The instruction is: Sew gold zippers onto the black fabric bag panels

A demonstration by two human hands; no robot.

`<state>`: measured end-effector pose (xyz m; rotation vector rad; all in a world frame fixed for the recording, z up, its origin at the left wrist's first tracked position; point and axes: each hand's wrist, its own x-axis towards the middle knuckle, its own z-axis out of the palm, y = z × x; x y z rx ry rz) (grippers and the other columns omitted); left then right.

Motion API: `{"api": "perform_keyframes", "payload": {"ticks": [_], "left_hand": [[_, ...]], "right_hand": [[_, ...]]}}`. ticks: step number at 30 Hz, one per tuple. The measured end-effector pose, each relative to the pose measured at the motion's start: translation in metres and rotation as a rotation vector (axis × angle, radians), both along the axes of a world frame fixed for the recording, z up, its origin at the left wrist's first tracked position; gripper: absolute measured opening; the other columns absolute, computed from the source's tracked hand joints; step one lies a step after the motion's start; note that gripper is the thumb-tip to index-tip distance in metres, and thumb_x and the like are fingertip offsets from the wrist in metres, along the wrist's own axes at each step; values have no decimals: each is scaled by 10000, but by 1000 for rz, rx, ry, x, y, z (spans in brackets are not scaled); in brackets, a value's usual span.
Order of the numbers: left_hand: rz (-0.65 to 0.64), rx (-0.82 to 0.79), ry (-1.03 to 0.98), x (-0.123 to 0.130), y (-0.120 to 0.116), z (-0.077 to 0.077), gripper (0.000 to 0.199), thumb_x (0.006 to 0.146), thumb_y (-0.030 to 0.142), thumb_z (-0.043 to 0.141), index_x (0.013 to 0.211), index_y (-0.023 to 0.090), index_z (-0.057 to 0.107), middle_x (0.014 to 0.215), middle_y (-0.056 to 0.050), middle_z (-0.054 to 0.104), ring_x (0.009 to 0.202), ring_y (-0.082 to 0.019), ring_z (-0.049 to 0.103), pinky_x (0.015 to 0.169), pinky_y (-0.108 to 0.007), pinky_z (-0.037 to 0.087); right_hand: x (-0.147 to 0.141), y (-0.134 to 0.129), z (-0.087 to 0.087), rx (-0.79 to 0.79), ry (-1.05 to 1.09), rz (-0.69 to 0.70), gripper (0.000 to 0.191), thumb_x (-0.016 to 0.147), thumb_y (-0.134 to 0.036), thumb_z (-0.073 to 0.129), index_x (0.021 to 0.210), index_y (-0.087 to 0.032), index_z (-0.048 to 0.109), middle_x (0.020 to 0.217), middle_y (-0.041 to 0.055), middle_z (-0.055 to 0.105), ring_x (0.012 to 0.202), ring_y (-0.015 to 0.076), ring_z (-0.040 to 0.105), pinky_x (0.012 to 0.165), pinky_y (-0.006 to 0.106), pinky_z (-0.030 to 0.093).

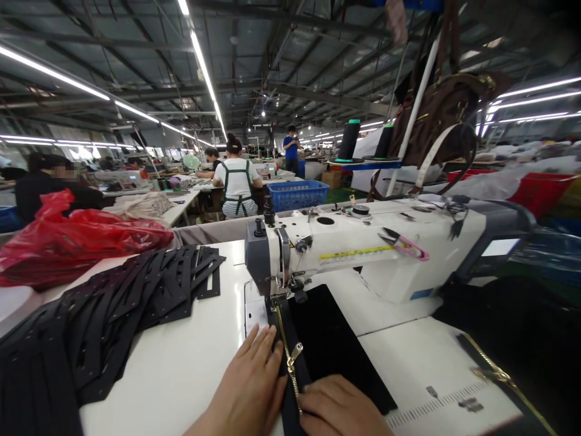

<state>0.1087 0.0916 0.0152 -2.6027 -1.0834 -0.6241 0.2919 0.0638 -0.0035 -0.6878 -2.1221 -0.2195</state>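
A gold-toothed zipper point(282, 330) on black tape runs under the presser foot of a white sewing machine point(354, 248), its metal slider and pull point(294, 354) about midway along. Beneath and to the right of it lies a black fabric panel point(333, 339). My left hand point(254, 378) rests flat along the zipper's left side, fingers stretched toward the needle. At the near end, the curled fingers of my right hand point(338, 406) pinch the zipper's edge; their tips are partly hidden.
Black cut strips point(131, 303) with slots are heaped on the left of the table, beside a red plastic bag point(86, 233). Another gold zipper point(503, 375) on black material lies at right. Pink-handled snips point(406, 245) rest on the machine. Behind are a blue basket point(297, 194) and several people.
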Motion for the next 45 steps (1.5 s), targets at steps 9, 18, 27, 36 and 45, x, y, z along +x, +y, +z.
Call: {"api": "perform_keyframes", "payload": {"ticks": [9,18,27,36,45], "left_hand": [[-27,34,46,-2,4,5,279,820,238,481,1055,127,584,1167,-131,598,1148,-258,510,993,-410,418],[-49,-29,-71,-2,14,2,279,799,193,472,1051,134,575,1153,-130,598,1142,-258,513,982,-432,429],[-69,-28,-45,-6,28,12,299,777,129,473,1066,110,544,1122,-154,606,1080,-283,560,890,-468,496],[-40,-142,-199,-8,40,7,166,816,142,465,973,180,503,1048,-108,598,1058,-247,571,931,-448,471],[2,-285,-289,-7,51,7,137,829,154,463,939,194,534,1036,-96,571,963,-218,598,823,-367,534]], "right_hand": [[3,37,20,-283,-352,-112,401,892,-200,393,1230,-21,513,1307,167,448,1226,260,405,995,377,394],[2,44,21,-294,-358,-121,414,912,-250,382,1214,-5,526,1289,188,458,1202,282,431,985,391,394],[-2,59,22,-353,-339,-131,429,896,-225,376,1222,19,509,1271,190,485,1162,292,476,980,417,401],[-6,72,21,-353,-204,-107,388,878,-181,374,1203,-36,527,1221,173,545,1149,261,478,977,435,404],[-10,89,27,-458,-154,-59,293,837,-142,407,1086,-141,562,1051,97,614,1015,221,533,933,385,408]]}}
